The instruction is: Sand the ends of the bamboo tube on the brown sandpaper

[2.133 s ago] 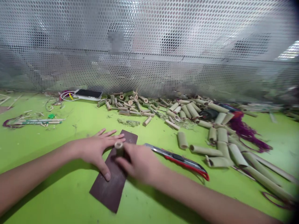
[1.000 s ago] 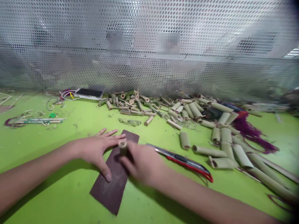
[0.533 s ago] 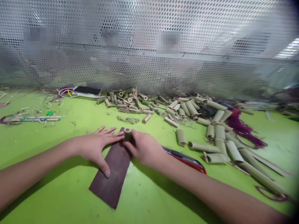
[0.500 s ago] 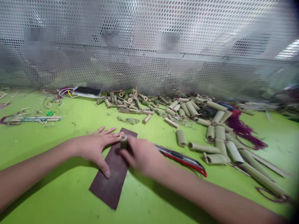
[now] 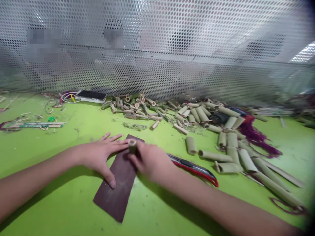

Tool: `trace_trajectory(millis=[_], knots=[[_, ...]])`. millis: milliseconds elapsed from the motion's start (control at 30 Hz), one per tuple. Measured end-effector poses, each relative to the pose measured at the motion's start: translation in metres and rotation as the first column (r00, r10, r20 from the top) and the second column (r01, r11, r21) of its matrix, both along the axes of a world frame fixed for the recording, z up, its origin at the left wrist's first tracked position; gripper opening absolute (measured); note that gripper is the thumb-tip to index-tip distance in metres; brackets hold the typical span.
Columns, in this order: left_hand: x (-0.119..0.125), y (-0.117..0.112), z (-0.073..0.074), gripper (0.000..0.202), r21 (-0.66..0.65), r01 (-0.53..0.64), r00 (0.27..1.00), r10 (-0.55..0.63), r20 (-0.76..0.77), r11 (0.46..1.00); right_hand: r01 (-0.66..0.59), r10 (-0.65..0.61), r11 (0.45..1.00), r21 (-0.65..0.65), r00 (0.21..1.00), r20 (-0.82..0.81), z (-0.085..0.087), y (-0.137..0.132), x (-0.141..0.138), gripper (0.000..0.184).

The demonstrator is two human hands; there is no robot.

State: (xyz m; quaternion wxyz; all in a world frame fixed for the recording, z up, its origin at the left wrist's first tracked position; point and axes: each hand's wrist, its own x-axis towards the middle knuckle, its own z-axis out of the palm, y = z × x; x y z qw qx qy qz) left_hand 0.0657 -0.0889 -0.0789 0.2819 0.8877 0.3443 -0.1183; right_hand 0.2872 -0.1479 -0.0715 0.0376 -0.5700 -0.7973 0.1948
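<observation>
A dark brown strip of sandpaper [image 5: 118, 193] lies slantwise on the green table. My left hand [image 5: 99, 157] rests on it with fingers spread, the thumb on its middle and the fingertips by its far end. Between the fingers of my right hand [image 5: 151, 162] is a short piece of bamboo tube [image 5: 132, 147], held upright over the far part of the sandpaper. Its hollow end faces up; whether its lower end touches the paper is hard to tell. Just right of that hand lies a red and black utility knife [image 5: 192, 167], its blade end partly hidden by the hand.
Many cut bamboo tubes [image 5: 201, 113] are heaped along the back and right. Purple string [image 5: 263, 137] lies among them. A phone [image 5: 92, 95] with a white cable sits at the back left, near thin sticks [image 5: 36, 125]. Behind stands a perforated metal screen [image 5: 147, 72].
My right hand has shifted slightly to the right with the bamboo piece still in its fingers. My left hand stays on the sandpaper.
</observation>
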Motion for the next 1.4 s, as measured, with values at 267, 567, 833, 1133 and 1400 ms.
trace_trajectory(millis=[267,567,833,1133,1400], knots=[[0.0022,-0.0004,0.0027,0.126,0.007,-0.002,1.0,0.002,-0.027,1.0,-0.119,0.119,0.993,0.02,0.993,-0.013,-0.0016,-0.0011,-0.0027,0.021],[0.0012,-0.0019,0.0035,0.125,0.009,0.0,1.0,0.0,-0.008,1.0,-0.25,0.25,0.968,0.002,0.968,-0.002,0.0036,0.0005,-0.0022,0.022],[0.0024,-0.0027,0.0043,0.132,0.01,0.001,1.0,-0.001,-0.026,1.0,-0.301,0.301,0.954,0.011,0.952,-0.062,-0.0011,0.0018,-0.0013,0.018],[-0.0004,-0.0014,0.0007,0.126,0.034,0.024,1.0,-0.024,-0.019,0.999,-0.282,0.283,0.959,0.02,0.956,-0.074,-0.0014,-0.0005,-0.0015,0.018],[-0.0013,-0.0004,-0.0018,0.125,0.044,0.017,1.0,-0.016,-0.024,0.999,-0.226,0.228,0.973,0.044,0.973,-0.037,-0.0014,0.0006,-0.0014,0.019]])
